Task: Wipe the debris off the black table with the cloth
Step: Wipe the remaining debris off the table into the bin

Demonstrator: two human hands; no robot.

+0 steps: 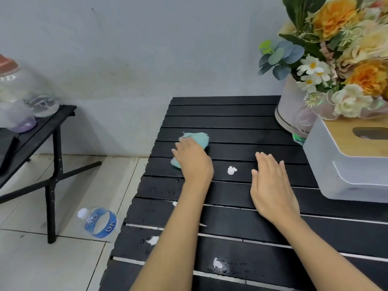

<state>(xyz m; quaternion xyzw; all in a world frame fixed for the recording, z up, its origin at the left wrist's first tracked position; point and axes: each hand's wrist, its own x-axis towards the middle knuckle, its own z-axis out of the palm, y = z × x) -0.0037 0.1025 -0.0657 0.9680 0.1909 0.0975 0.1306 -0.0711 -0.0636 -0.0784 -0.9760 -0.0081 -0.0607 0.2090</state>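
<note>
Barely started. Pressing the teal cloth onto the black slatted desk under flat, straight left fingers; right fingers straight, together, empty. White debris between both fingers, more scraps and droplets nearer, unwiped. Right of fingers: flowers, tissue box. Left: tiled floor, bottle.
</note>
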